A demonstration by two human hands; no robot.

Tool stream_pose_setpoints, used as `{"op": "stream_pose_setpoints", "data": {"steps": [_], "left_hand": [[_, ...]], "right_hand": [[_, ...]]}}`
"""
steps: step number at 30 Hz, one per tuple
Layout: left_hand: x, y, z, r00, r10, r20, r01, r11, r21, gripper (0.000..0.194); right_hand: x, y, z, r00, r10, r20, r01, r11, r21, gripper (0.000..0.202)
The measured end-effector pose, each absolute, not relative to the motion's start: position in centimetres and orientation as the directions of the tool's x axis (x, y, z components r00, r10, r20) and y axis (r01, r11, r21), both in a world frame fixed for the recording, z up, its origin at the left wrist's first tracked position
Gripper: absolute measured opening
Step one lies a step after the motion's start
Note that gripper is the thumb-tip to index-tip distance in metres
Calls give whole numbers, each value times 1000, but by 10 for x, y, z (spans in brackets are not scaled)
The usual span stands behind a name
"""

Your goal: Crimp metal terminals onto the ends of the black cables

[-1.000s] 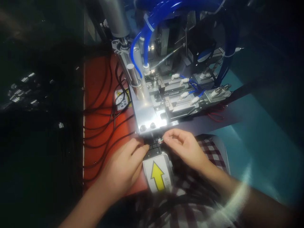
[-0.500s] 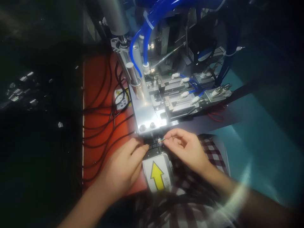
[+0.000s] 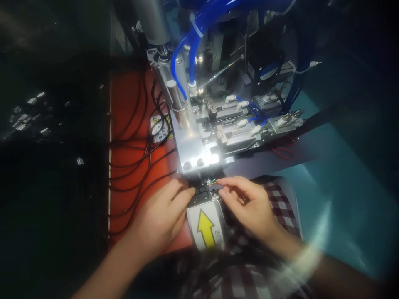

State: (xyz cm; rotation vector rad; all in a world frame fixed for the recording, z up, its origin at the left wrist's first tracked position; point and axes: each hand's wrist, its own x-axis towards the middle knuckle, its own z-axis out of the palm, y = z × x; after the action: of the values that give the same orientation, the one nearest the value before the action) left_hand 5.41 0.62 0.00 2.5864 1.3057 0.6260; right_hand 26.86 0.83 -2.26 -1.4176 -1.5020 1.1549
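Thin coloured wires (image 3: 213, 182) stick out to the right from the small dark fixture (image 3: 202, 191) at the front of the machine. Beside their free ends is my right hand (image 3: 249, 203), its thumb and index finger apart and the index fingertip close to the wires. My left hand (image 3: 165, 211) rests at the left side of the fixture, fingers bent together; what its fingertips hold, if anything, is hidden. A bright metal block (image 3: 195, 151) stands just behind the fixture. Below lies a white plate with a yellow arrow (image 3: 206, 228).
Black cables (image 3: 140, 158) run over the red surface (image 3: 124, 104) at left. Behind are metal cylinders (image 3: 237, 135) with white fittings and thick blue tubes (image 3: 205, 20). Checked cloth (image 3: 282, 203) shows at lower right.
My right thumb and index finger have parted from a pinch on the wires, and the hand has shifted slightly right and down. My left hand has hardly moved.
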Motion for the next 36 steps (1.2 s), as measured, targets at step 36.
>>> {"op": "stream_pose_setpoints", "data": {"steps": [36], "left_hand": [[53, 6, -4, 540, 791, 288, 719, -611, 330, 23]], "right_hand": [[250, 28, -10, -122, 887, -446, -24, -452, -892, 18]]}}
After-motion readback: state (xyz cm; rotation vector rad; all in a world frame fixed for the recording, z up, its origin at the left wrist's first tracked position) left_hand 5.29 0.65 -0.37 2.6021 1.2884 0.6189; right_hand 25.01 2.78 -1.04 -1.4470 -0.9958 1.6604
